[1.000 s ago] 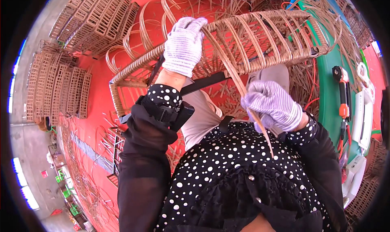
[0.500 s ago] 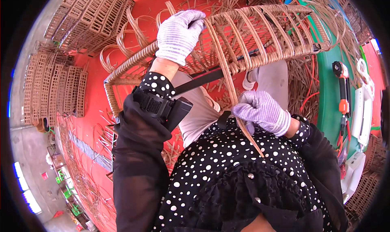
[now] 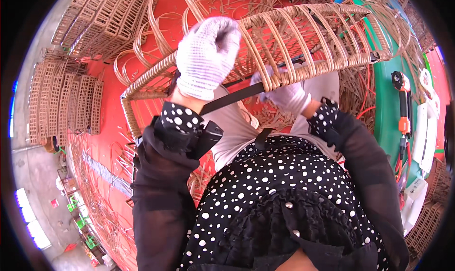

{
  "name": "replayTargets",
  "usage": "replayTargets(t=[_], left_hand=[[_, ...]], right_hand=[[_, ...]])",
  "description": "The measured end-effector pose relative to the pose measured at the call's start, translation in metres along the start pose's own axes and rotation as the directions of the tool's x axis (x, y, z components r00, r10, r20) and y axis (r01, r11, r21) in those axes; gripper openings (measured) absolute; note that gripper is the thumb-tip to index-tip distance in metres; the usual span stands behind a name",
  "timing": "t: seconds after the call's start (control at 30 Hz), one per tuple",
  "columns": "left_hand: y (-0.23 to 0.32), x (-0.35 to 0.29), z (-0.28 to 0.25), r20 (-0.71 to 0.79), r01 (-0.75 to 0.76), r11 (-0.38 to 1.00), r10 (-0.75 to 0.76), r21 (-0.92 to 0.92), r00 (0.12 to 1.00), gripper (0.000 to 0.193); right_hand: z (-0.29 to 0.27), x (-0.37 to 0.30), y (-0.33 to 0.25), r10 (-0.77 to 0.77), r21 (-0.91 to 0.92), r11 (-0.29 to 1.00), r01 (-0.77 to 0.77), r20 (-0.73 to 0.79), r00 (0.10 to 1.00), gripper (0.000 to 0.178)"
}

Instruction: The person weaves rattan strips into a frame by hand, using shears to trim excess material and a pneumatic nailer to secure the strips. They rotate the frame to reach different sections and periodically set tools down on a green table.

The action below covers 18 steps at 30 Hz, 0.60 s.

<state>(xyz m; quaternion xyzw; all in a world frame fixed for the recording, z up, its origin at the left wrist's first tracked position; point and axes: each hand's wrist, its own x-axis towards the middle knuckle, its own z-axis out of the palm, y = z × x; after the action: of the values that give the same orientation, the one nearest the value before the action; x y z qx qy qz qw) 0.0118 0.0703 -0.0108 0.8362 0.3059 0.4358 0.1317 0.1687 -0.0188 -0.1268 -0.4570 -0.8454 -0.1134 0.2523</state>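
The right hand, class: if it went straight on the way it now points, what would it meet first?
The right hand would probably meet the woven mesh, up and to its left in the picture, though depth there is unclear.

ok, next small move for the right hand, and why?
Probably have the right hand pull the leftmost wrapped strand snug: that hand is partly hidden behind the wrapped lower rail, near where the black bar shows bare. Can't tell what it holds.
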Motion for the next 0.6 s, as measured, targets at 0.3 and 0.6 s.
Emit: replayTargets(t=[0.3,0.6], left_hand=[[-0.022,-0.018,-0.002,0.790,0.027,0.996,0.054,-0.088,0.610,0.037],[0.035,-0.033,-0.023,0.448,0.560,0.749,-0.390,-0.354,0.804,0.017]], right_hand=[[0.004,0.037,0.026,0.260,0.914,0.358,-0.192,0.100,0.960,0.035],[-0.106,0.019,-0.021,0.109,0.498,0.200,-0.844,0.844,0.525,0.017]])
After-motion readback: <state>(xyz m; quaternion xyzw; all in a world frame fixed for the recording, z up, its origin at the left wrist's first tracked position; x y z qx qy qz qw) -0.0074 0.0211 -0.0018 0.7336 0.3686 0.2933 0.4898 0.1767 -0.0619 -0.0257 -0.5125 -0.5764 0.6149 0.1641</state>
